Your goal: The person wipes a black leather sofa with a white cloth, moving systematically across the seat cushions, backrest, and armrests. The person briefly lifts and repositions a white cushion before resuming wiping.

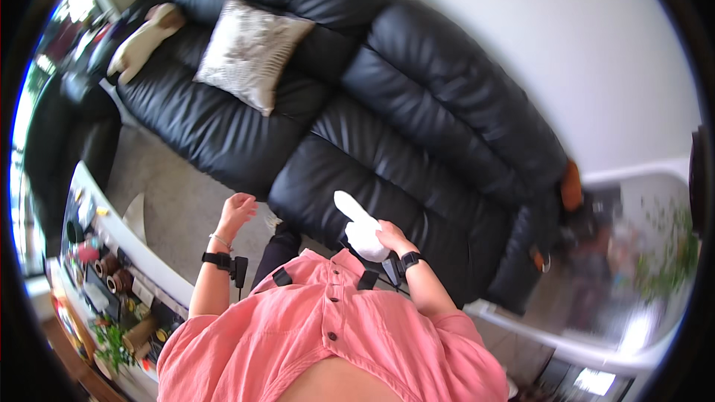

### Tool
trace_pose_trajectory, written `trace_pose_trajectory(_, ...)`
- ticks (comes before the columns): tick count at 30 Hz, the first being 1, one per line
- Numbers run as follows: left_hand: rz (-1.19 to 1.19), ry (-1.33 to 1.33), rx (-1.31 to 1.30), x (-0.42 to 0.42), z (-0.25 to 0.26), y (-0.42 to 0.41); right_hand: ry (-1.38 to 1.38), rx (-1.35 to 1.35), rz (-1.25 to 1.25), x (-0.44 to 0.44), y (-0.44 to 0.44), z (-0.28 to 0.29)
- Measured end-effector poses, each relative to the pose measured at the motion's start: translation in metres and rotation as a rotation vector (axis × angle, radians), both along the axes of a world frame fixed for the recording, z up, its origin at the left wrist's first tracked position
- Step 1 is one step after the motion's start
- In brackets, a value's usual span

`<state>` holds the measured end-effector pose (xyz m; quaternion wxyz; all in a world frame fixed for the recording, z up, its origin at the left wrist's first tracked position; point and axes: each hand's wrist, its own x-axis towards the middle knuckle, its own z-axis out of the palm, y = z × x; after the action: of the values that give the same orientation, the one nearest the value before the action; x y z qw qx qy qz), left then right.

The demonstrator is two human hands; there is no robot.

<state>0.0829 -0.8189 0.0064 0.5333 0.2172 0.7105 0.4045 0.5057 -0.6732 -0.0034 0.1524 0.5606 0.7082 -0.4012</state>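
My right hand (394,236) grips a white, soft-looking item (366,234), possibly a bundled cloth; a long rounded part of it points up and left. The item hangs over the front of a black leather sofa (357,162) seat, and its exact kind cannot be told. My left hand (239,215) is raised over the floor near the sofa's front edge. It holds nothing, its fingers loosely bent. Each wrist wears a black strap with a small device.
On the sofa lie a silvery patterned cushion (251,53) and a cream soft item (142,44). To the left, a white-edged table (139,251) bears jars, a plant (111,343) and several small things. A white-framed glass panel (603,340) stands right, with greenery behind.
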Motion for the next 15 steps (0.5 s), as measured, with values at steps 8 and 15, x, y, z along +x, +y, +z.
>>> trace_pose_trajectory(8,-0.283,-0.011,-0.088,0.096,0.025,0.022,-0.029,-0.18,-0.287,0.133,-0.08,0.0)
trace_pose_trajectory(15,-0.468,0.031,-0.083,0.127,0.022,0.094,0.011,-0.082,-0.403,0.173,-0.117,-0.025)
